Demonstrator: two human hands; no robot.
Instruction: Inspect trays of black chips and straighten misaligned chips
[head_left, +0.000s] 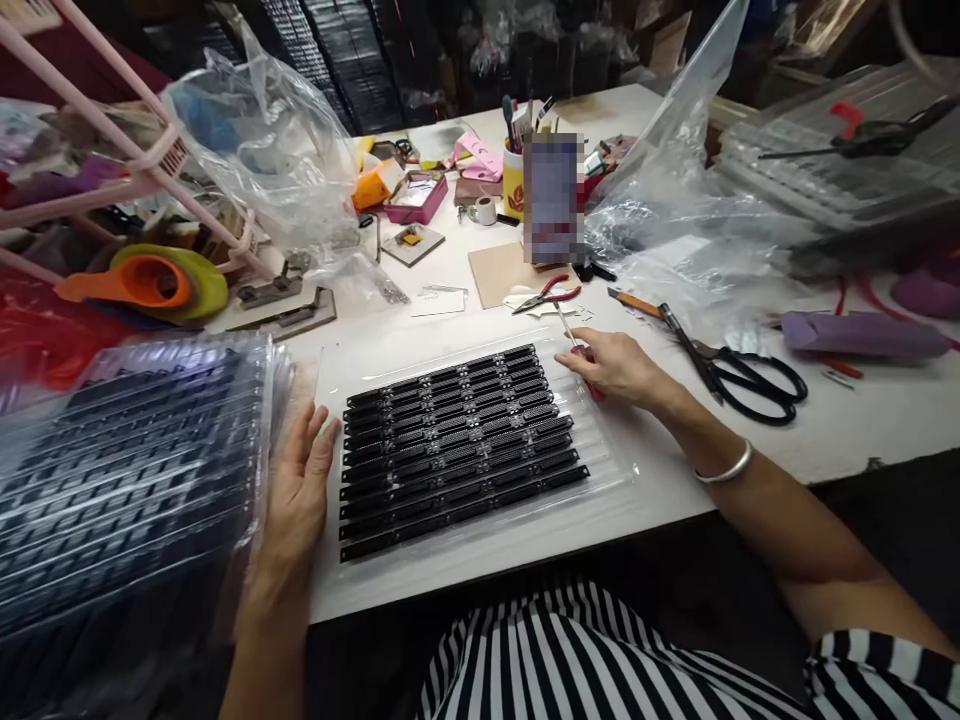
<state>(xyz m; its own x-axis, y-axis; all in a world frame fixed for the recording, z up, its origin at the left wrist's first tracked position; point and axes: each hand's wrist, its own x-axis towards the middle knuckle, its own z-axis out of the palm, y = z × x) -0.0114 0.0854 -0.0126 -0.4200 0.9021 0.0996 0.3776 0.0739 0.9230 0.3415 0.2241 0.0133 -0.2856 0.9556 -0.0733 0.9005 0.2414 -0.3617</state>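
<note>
A clear plastic tray (607, 470) lies on the white table in front of me, filled with several long black connector strips (457, 440) laid in rows. My left hand (300, 490) rests flat and open on the tray's left edge, fingers stretched out. My right hand (615, 365) sits at the tray's upper right corner, fingers closed round a small red-handled screwdriver (574, 340) whose metal shaft points away from me.
A stack of clear trays with black strips (127, 480) stands at my left. Black scissors (742, 375), red pliers (551, 295), an orange-handled knife (634, 300), plastic bags (270, 150), a pen cup (514, 175) and an orange tape dispenser (142, 282) crowd the table.
</note>
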